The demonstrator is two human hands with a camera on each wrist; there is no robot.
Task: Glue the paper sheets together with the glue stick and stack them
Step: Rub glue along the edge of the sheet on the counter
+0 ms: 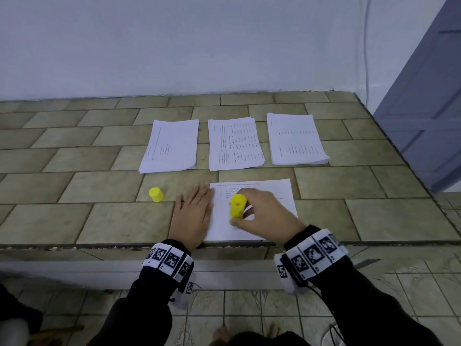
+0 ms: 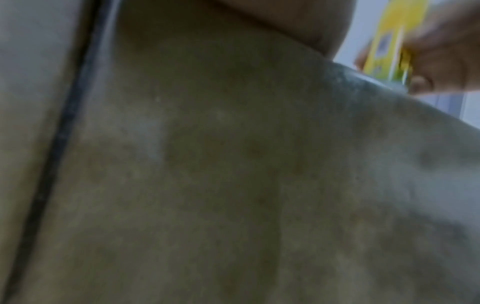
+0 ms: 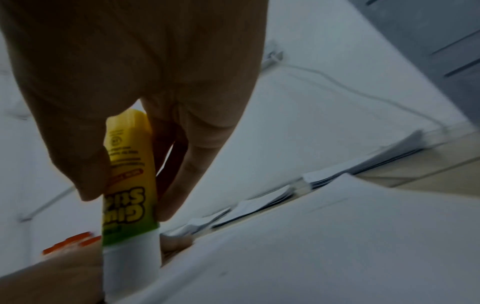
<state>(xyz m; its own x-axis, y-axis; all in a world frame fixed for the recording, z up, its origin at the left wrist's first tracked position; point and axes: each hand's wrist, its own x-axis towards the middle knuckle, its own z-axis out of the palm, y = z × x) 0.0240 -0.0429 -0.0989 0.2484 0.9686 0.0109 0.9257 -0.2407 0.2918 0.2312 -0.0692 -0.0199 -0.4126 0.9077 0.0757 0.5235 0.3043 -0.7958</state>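
Note:
A single printed sheet (image 1: 272, 211) lies at the near edge of the tiled ledge. My right hand (image 1: 264, 214) grips the yellow glue stick (image 1: 237, 206), uncapped, its white end pressed down on the sheet (image 3: 324, 257). The right wrist view shows the glue stick (image 3: 130, 185) held between thumb and fingers (image 3: 187, 174). My left hand (image 1: 193, 216) lies flat with straight fingers on the sheet's left edge. The yellow cap (image 1: 156, 194) stands on the tiles left of that hand. In the left wrist view only blurred tile and the glue stick (image 2: 389, 41) at the top right show.
Three stacks of printed paper lie in a row behind: left (image 1: 171, 146), middle (image 1: 235, 143), right (image 1: 296, 138). The ledge (image 1: 74, 221) ends at a wall behind and drops off at the right, by a grey door (image 1: 429, 96). A cable (image 1: 366, 46) hangs down the wall.

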